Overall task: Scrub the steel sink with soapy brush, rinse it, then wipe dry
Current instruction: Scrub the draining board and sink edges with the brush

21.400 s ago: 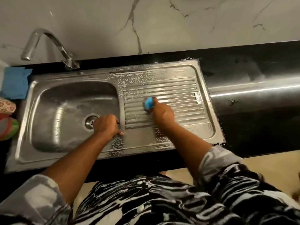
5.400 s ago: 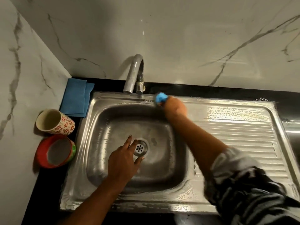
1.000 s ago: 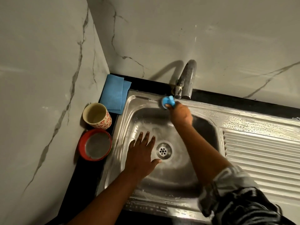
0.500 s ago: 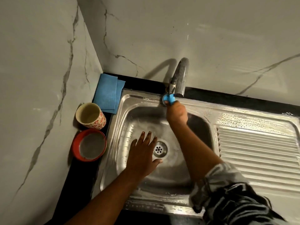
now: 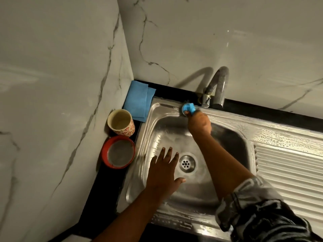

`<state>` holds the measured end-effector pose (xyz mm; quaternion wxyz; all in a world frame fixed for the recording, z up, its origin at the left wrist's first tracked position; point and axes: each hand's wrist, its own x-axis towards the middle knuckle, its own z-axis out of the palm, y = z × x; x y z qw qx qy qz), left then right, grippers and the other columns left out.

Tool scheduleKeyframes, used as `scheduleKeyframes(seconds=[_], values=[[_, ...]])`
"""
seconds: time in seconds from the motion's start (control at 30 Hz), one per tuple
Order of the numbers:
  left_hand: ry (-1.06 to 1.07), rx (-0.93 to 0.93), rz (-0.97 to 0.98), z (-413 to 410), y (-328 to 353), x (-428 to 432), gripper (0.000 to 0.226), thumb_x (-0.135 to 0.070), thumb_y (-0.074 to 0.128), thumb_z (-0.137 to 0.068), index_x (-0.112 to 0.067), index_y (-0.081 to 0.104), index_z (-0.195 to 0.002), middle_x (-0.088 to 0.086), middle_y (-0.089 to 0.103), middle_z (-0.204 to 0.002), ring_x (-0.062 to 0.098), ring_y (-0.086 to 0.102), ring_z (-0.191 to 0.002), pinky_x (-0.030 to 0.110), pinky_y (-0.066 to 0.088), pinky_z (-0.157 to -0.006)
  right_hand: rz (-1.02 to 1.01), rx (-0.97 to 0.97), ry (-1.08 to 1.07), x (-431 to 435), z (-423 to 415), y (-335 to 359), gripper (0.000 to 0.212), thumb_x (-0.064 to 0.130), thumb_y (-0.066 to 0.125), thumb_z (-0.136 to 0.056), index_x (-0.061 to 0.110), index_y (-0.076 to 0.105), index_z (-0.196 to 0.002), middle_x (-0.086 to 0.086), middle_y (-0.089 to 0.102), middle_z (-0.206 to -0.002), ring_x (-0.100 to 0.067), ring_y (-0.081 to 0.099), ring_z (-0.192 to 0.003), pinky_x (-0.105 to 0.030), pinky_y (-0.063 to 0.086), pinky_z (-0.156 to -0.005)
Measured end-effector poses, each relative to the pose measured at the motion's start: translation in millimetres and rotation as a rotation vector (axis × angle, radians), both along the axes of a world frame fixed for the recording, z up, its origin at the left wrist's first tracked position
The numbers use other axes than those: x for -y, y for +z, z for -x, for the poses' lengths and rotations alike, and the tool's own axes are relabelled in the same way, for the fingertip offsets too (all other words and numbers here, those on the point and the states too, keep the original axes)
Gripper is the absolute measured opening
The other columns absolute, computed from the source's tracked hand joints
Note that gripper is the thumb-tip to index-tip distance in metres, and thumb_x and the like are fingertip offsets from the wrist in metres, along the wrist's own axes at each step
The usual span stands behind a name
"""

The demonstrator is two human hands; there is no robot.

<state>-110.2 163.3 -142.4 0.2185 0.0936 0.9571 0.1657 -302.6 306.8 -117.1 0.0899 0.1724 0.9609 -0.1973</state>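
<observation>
Head view: right hand [image 5: 199,122] with fingers curled round blue brush [image 5: 188,108], brush head pressed to back rim of steel sink [image 5: 145,133], just left of tap [image 5: 218,84] base. Nearer the camera, left hand [image 5: 164,173] spread, fingers straight and apart, palm down over basin floor, thumb tip just below drain [image 5: 186,163], fingertips toward back wall of basin; contact with the steel not confirmable. Right forearm crossing basin from lower right, patterned sleeve [image 5: 258,210] bunched at elbow. Left forearm entering from bottom edge, bare. Basin wet and streaked, foam along front rim. Ribbed drainboard [image 5: 288,168] to right of basin, band of suds [image 5: 283,138] across its upper part. Tap spout curved, outlet directed down at back rim, just right of brush. On black table [image 5: 97,198] left of sink: folded blue cloth [image 5: 138,100] in back corner, touching sink edge; floral cup [image 5: 121,123] upright just in front of cloth, mouth open; red bowl [image 5: 118,154] just in front of cup, grey inside. Marble wall [image 5: 52,84] with dark veins on left and behind.
</observation>
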Motion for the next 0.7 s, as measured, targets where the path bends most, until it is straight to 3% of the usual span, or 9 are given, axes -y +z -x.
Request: scheduleKeyframes(seconds=[0.13,0.23,0.43,0.7], values=[[0.007,-0.015,-0.026,-3.0,-2.5,2.5,0.097,-0.071,0.059,-0.094,-0.035,0.009,-0.169,-0.003,-0.009,-0.177,0.024,-0.013,-0.163,0.051,0.007,-0.131,-0.025,0.021,0.303,75.8,24.6,-0.1,0.026,0.025,0.054,-0.105,0.012,0.06,-0.126,-0.009,0.068,-0.117,-0.025,0.067,-0.107,-0.036,0.052,-0.091],[0.013,-0.03,-0.043,-6.6,-3.6,5.6,0.096,-0.067,0.063,-0.093,-0.034,0.015,-0.168,-0.002,-0.004,-0.178,0.025,-0.008,-0.164,0.054,0.013,-0.13,-0.024,-0.006,0.392,100.7,37.0,5.8,0.03,0.025,0.053,-0.105,0.009,0.059,-0.13,-0.01,0.068,-0.118,-0.025,0.067,-0.109,-0.035,0.053,-0.091],[0.005,-0.005,-0.047,-4.0,8.6,7.4,0.097,-0.069,0.06,-0.096,-0.035,0.007,-0.169,-0.003,-0.012,-0.177,0.023,-0.015,-0.163,0.052,0.005,-0.132,0.011,0.041,0.255,69.1,4.9,-7.9,0.037,0.045,0.059,-0.101,0.015,0.063,-0.121,-0.005,0.069,-0.103,-0.022,0.067,-0.092,-0.041,0.059,-0.084],[-0.003,-0.041,-0.082,-7.6,1.9,12.0,0.098,-0.066,0.064,-0.094,-0.033,0.011,-0.168,0.0,-0.006,-0.178,0.026,-0.01,-0.164,0.054,0.009,-0.131,-0.042,-0.007,0.313,105.7,43.8,9.1,0.024,0.033,0.055,-0.104,0.014,0.064,-0.117,-0.009,0.071,-0.106,-0.025,0.069,-0.094,-0.04,0.059,-0.085]])
